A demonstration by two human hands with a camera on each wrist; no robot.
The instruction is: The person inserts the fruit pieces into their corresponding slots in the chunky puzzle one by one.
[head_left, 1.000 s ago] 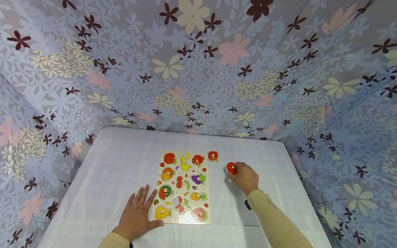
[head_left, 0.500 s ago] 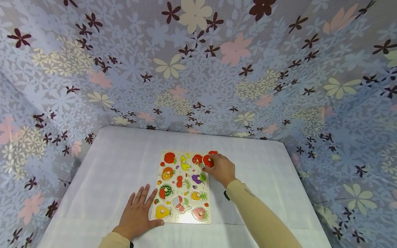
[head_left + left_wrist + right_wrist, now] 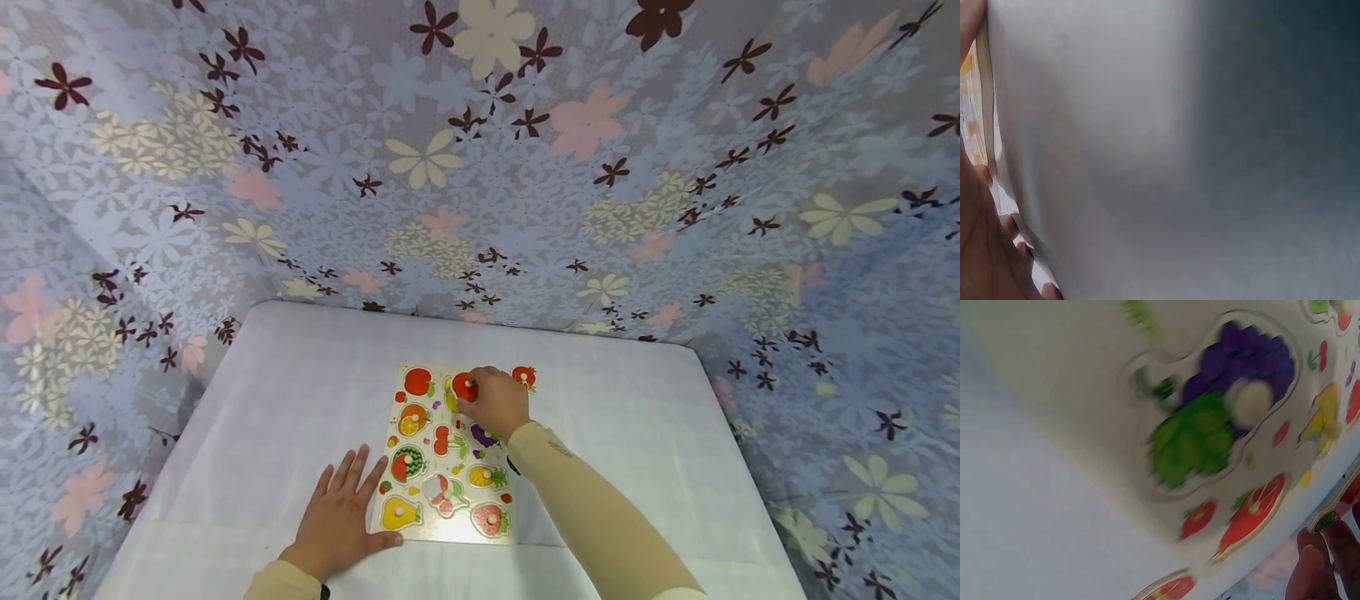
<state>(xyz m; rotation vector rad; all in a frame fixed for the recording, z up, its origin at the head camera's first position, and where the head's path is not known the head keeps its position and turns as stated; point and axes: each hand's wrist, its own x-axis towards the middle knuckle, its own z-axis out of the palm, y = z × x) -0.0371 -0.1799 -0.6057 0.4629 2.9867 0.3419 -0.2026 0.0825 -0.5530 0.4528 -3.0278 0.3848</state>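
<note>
My right hand pinches a red apple puzzle piece by its small knob, over the top of the fruit puzzle board. In the right wrist view, part of that apple piece with a green leaf shows at the right edge, beside the fingertips. A knobless red apple picture lies at the board's upper left. My left hand lies flat with fingers spread at the lower left, its thumb and index fingertip right at the board's edge. The right hand hides part of the banana piece.
A loose pomegranate piece lies at the board's upper right corner, partly behind the right hand. Knobbed pieces such as the grapes and pear sit in the board. A white cloth covers the table; a floral curtain stands behind.
My right hand has carried the apple piece leftward from the table on the right, past the pomegranate piece, to over the board's banana. The left hand has stayed put; the head view shifted slightly.
</note>
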